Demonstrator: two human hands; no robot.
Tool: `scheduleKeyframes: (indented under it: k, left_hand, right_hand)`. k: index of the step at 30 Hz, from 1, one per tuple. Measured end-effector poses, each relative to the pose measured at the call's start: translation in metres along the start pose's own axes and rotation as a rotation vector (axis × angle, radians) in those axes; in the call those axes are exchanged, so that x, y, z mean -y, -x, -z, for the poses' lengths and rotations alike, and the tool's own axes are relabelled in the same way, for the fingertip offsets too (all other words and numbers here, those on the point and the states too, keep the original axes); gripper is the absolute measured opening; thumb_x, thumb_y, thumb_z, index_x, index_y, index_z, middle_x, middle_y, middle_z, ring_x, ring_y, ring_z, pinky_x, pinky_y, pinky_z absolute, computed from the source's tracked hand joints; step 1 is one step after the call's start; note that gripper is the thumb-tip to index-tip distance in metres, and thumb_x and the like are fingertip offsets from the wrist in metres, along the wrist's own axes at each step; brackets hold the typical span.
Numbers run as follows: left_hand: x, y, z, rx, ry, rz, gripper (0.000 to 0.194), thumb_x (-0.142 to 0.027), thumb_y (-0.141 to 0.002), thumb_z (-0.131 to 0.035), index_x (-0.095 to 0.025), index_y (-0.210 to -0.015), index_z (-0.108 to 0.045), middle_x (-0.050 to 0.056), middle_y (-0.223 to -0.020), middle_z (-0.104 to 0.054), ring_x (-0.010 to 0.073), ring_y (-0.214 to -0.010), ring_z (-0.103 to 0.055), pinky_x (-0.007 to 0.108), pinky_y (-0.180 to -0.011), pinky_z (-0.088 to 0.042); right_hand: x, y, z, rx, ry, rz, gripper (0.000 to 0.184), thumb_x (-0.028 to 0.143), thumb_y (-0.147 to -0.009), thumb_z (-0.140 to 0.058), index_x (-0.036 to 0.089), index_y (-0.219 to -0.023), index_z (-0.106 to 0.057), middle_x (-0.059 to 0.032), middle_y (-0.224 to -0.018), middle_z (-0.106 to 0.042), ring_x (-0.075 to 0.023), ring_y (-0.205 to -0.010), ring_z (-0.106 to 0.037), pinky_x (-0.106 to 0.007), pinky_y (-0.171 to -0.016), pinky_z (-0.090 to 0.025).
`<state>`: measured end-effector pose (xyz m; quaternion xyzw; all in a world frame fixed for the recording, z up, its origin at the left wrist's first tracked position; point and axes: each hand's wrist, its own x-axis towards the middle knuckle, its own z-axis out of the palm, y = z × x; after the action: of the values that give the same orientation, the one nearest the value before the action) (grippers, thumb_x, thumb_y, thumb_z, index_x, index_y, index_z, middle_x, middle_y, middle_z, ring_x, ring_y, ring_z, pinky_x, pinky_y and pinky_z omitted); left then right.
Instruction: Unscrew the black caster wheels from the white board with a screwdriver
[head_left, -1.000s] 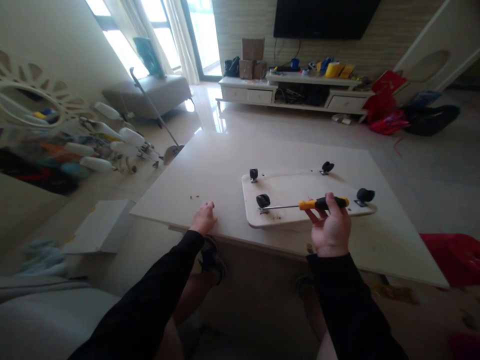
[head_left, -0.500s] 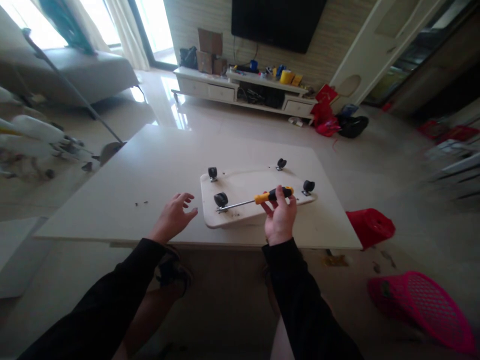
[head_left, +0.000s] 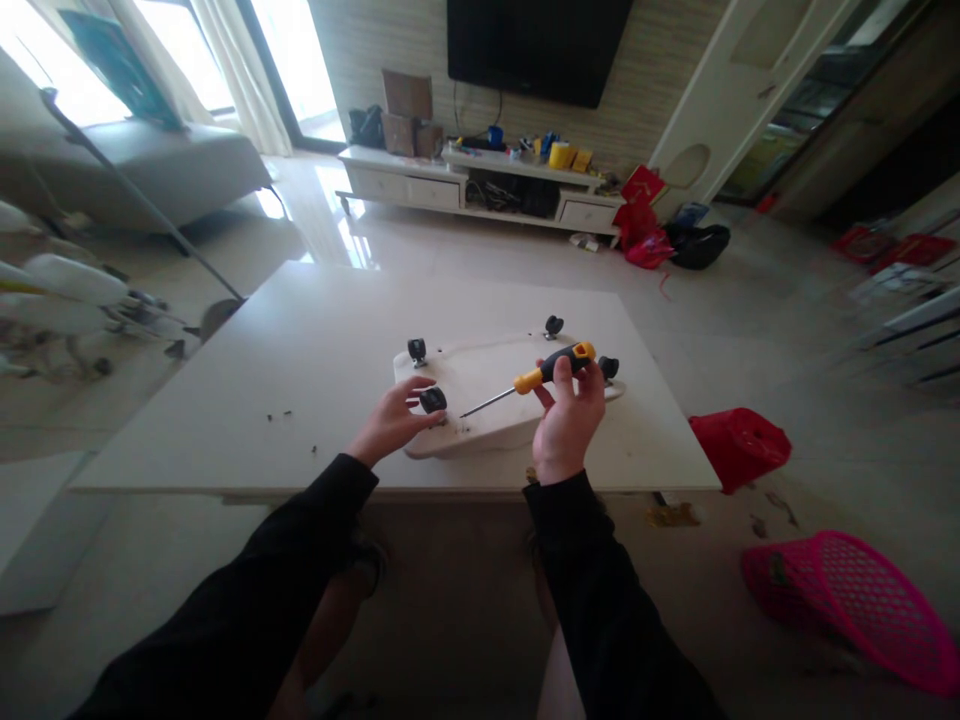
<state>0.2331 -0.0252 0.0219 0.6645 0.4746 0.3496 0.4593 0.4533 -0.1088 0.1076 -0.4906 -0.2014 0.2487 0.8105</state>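
I have the near-left black caster (head_left: 433, 400) at one corner of an upturned white board (head_left: 484, 368), which lies on the white table (head_left: 337, 320) near its front edge. My left hand (head_left: 386, 422) grasps that caster between thumb and fingertips; I can't tell whether its plate is fastened. My right hand (head_left: 568, 425) is closed around the handle of a yellow-and-black screwdriver (head_left: 529, 381), its shaft slanting down so the tip sits just right of the held caster; whether it touches the board I can't tell. Tiny upright screws (head_left: 463, 430) show near the tip. Three other casters stand at the board's remaining corners, the right-hand one partly behind my fingers. Left of my left hand, small dark screws (head_left: 278, 414) lie on the tabletop. Past the table, a red bucket (head_left: 739, 448) and a pink mesh basket (head_left: 832, 600) are on the floor to the right. Beyond, cardboard boxes (head_left: 407, 95) sit on a white TV cabinet (head_left: 382, 183) below a black television (head_left: 536, 45), any lettering too blurred for me to read.
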Motion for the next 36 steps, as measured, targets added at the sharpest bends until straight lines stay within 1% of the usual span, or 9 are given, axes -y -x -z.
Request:
scheduleKeyframes:
  k: [6,10,15,18,21,26,29,31,36]
  left_hand:
    - [0.005,-0.004,-0.003,-0.019,-0.041,0.009,0.047,-0.035,-0.065,-0.087,-0.022,-0.107,-0.072,0.006,-0.101,-0.078,0.0258,-0.097,-0.076,0.050,-0.096,-0.064]
    - [0.008,-0.006,-0.002,-0.026,-0.076,-0.007,0.044,-0.036,-0.067,-0.083,-0.021,-0.107,-0.072,0.007,-0.099,-0.078,0.0233,-0.094,-0.075,0.047,-0.096,-0.065]
    - [0.008,-0.007,0.000,-0.034,-0.113,0.019,0.046,-0.039,-0.065,-0.087,-0.022,-0.105,-0.073,0.006,-0.096,-0.079,0.0251,-0.091,-0.077,0.047,-0.091,-0.066]
    - [0.007,-0.007,0.001,-0.040,-0.139,0.038,0.047,-0.037,-0.063,-0.089,-0.023,-0.105,-0.074,0.004,-0.092,-0.078,0.0258,-0.088,-0.077,0.046,-0.089,-0.067]
    - [0.004,-0.008,0.001,-0.038,-0.162,0.030,0.045,-0.031,-0.063,-0.090,-0.023,-0.104,-0.075,0.004,-0.092,-0.078,0.0264,-0.088,-0.078,0.045,-0.088,-0.067]
    - [0.004,-0.006,-0.002,-0.058,-0.154,0.033,0.045,-0.028,-0.063,-0.090,-0.023,-0.106,-0.075,0.004,-0.094,-0.078,0.0261,-0.086,-0.076,0.043,-0.085,-0.066]
    - [0.004,-0.003,-0.004,-0.059,-0.134,0.014,0.045,-0.028,-0.064,-0.089,-0.024,-0.106,-0.076,0.004,-0.091,-0.077,0.0274,-0.086,-0.075,0.043,-0.082,-0.066]
    - [0.004,-0.002,-0.004,-0.042,-0.123,0.011,0.044,-0.029,-0.066,-0.087,-0.025,-0.108,-0.076,0.004,-0.091,-0.077,0.0280,-0.085,-0.075,0.043,-0.080,-0.065]
    - [0.000,-0.003,0.000,0.018,-0.133,-0.002,0.039,-0.024,-0.064,-0.088,-0.025,-0.101,-0.076,0.006,-0.091,-0.076,0.0321,-0.092,-0.076,0.046,-0.084,-0.064]
  right_hand:
    - [-0.001,0.009,-0.003,0.105,0.046,0.094,0.049,0.048,-0.081,-0.083,0.025,-0.122,-0.068,-0.0011,-0.111,-0.070,-0.0142,-0.092,-0.074,-0.033,-0.086,-0.064]
    - [0.001,0.013,-0.006,0.151,0.048,0.045,0.047,0.050,-0.084,-0.080,0.027,-0.123,-0.066,-0.0010,-0.113,-0.067,-0.0126,-0.092,-0.072,-0.030,-0.084,-0.064]
    - [-0.003,0.014,-0.002,0.104,0.044,-0.044,0.047,0.054,-0.083,-0.077,0.027,-0.118,-0.059,-0.0011,-0.110,-0.063,-0.0155,-0.092,-0.074,-0.032,-0.075,-0.067]
    - [-0.005,0.018,0.004,0.128,0.127,-0.010,0.046,0.056,-0.087,-0.072,0.028,-0.119,-0.056,-0.0025,-0.114,-0.063,-0.0159,-0.097,-0.075,-0.033,-0.078,-0.068]
    - [-0.005,0.025,0.006,0.142,0.163,0.004,0.045,0.054,-0.087,-0.070,0.028,-0.119,-0.055,-0.0035,-0.118,-0.062,-0.0174,-0.100,-0.076,-0.032,-0.075,-0.068]
    - [-0.002,0.047,0.008,0.066,0.166,-0.079,0.043,0.051,-0.085,-0.076,0.026,-0.116,-0.057,-0.0034,-0.116,-0.067,-0.0190,-0.097,-0.079,-0.028,-0.068,-0.067]
    - [0.000,0.063,0.011,0.056,0.193,-0.112,0.045,0.050,-0.083,-0.081,0.027,-0.117,-0.060,-0.0023,-0.112,-0.070,-0.0197,-0.094,-0.080,-0.029,-0.067,-0.067]
    - [0.000,0.071,0.011,0.050,0.223,-0.126,0.045,0.050,-0.082,-0.083,0.027,-0.115,-0.063,-0.0013,-0.107,-0.073,-0.0186,-0.089,-0.080,-0.026,-0.063,-0.065]
    - [-0.001,0.066,0.005,0.033,0.287,-0.085,0.046,0.052,-0.082,-0.084,0.026,-0.116,-0.067,-0.0005,-0.098,-0.073,-0.0158,-0.078,-0.079,-0.021,-0.055,-0.058]
